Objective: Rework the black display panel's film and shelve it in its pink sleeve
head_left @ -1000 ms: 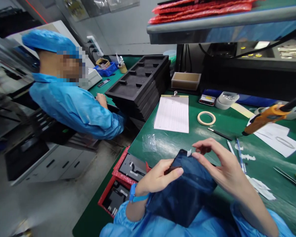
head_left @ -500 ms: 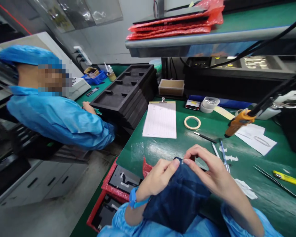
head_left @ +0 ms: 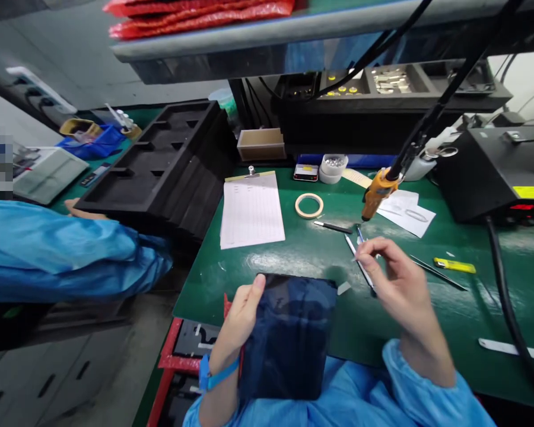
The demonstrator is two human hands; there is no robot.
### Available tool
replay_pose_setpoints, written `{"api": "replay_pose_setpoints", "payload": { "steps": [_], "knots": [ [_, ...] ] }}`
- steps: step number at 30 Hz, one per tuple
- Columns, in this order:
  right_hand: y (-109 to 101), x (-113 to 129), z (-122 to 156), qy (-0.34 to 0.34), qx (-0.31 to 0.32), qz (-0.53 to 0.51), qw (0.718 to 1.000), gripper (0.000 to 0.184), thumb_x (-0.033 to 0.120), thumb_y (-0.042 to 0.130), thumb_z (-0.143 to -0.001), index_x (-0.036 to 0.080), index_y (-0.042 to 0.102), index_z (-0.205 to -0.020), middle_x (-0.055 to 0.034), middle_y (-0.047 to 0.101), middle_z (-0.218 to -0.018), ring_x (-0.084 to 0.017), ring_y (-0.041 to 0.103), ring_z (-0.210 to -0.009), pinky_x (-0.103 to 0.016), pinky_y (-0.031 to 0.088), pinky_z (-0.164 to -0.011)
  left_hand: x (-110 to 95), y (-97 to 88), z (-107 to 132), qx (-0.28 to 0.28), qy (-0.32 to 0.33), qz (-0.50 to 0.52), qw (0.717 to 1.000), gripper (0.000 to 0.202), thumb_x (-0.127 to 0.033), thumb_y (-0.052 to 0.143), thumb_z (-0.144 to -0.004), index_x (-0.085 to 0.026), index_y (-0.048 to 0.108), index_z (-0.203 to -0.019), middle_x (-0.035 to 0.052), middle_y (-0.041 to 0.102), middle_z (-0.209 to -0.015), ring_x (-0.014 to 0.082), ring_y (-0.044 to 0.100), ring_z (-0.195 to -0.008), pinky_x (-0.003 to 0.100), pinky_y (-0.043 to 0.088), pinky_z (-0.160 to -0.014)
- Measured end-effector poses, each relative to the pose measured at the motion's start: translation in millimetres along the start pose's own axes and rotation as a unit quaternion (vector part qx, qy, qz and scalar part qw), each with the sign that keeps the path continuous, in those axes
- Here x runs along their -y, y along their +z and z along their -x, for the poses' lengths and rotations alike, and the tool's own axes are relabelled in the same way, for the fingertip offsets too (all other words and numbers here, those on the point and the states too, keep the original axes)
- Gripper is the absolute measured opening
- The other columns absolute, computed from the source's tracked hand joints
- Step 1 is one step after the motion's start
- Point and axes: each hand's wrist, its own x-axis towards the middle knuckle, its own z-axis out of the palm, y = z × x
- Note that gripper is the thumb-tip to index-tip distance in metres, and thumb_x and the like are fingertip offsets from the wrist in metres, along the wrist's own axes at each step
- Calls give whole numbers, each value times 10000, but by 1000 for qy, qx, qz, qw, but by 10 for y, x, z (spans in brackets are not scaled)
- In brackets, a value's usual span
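Note:
My left hand [head_left: 240, 314] grips the upper left edge of a dark, glossy tablet screen [head_left: 293, 338], thumb on its face. The panel leans toward me at the table's front edge, its lower end near my lap. Apart from it, to the right, my right hand [head_left: 394, 281] is raised over the table with thumb and index finger pinched. Whatever lies between those fingertips is too small to make out. Under this hand lie a white pen-like tool [head_left: 356, 258] and a blue one beside it, partly covered. A small clear strip [head_left: 344, 288] rests by the screen's right edge.
An orange electric screwdriver [head_left: 378, 193] hangs over the table. Around it are a tape roll [head_left: 309, 205], a clipboard [head_left: 252, 210], tweezers [head_left: 438, 273] and a yellow cutter [head_left: 454, 265]. Stacked black trays [head_left: 160, 160] stand left, beside a co-worker's blue sleeve [head_left: 71, 255].
My right hand has left the screen's top edge and moved right, pinched. The screen now faces me more squarely, held by my left hand alone. The view has turned right.

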Motion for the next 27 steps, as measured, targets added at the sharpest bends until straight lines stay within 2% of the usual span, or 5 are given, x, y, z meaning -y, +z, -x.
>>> {"api": "replay_pose_setpoints", "payload": {
  "steps": [3,6,12,21,27],
  "knots": [
    [-488,-482,20,142,85,167,972,423,676,592,-1020,267,661,-937,-64,721,-877,-246,669,-784,-360,548,-746,203,-61,4,-92,-38,64,993,797,-1062,660,-725,-270,630,-644,-11,588,-647,236,631,-752,350,571,-757],
    [-751,-881,66,198,83,229,949,399,651,540,-940,271,625,-850,-91,699,-755,-275,648,-663,-383,502,-626,308,-62,-3,-145,-63,159,974,664,-902,785,-799,-238,770,-796,35,732,-781,310,749,-1039,409,596,-1062],
    [-634,-1143,122,217,45,289,931,227,489,499,-912,282,585,-874,-103,690,-818,-310,680,-752,-399,482,-659,228,-5,-1,-187,-68,232,952,576,-758,794,-908,-185,829,-954,100,848,-1012,327,744,-1330,463,444,-1318],
    [-554,-1237,203,183,-28,297,937,295,521,556,-965,252,627,-1062,-90,637,-950,-278,605,-785,-376,453,-658,187,57,30,-109,-76,161,978,856,-1055,713,-685,-214,803,-821,95,838,-867,359,806,-1116,446,632,-1069],
    [-745,-909,415,132,45,224,964,577,775,506,-1058,244,720,-983,-64,647,-843,-244,607,-691,-384,519,-644,113,110,11,-18,-106,149,983,783,-914,943,-459,-204,779,-744,64,781,-689,308,775,-764,390,643,-727]
  ]
}}
